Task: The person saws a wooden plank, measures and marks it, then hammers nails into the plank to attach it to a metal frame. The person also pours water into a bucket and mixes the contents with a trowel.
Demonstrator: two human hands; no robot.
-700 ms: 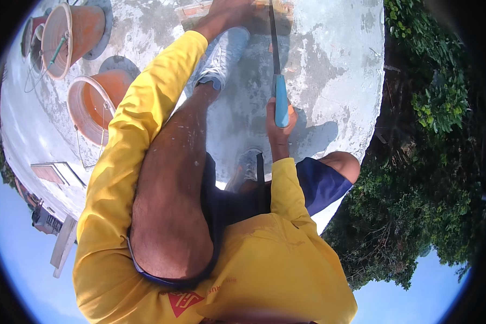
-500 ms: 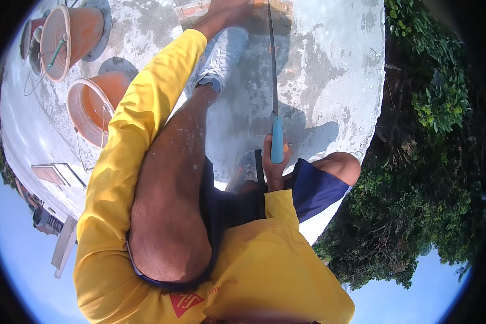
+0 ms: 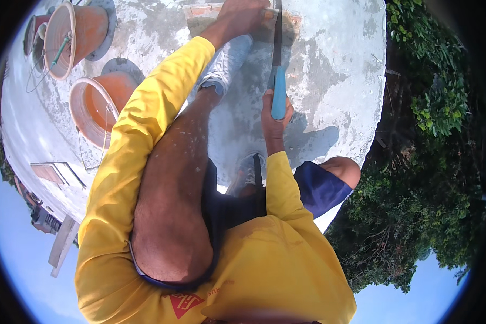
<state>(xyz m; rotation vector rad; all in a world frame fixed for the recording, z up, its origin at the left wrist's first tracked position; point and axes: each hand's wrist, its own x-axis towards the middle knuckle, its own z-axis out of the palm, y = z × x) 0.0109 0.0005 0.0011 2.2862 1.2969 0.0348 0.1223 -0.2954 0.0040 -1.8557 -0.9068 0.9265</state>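
Note:
My right hand (image 3: 276, 114) is wrapped round the light-blue handle of a handsaw (image 3: 278, 89). Its long, dark, narrow blade points away from me and runs past the top edge, where the tip is cut off. Under the blade lies a worn brown board-like piece (image 3: 287, 29), with a reddish strip along its left part. My left hand (image 3: 240, 19) presses down on this piece just left of the blade, its fingers curled and partly cut off by the view's top edge. My white left shoe (image 3: 232, 59) is planted close below that hand.
Orange buckets (image 3: 113, 94) with handles stand on the pale, stained concrete (image 3: 329, 70) at the left. One bucket (image 3: 83, 35) has a green grip on its wire handle. A framed hatch (image 3: 51, 171) lies nearer. Past the right-hand concrete edge is dense foliage (image 3: 416, 178).
My right hand has pushed the saw away from me, so its handle sits higher in the view. My left hand and the brown piece show slightly lower as the view has shifted.

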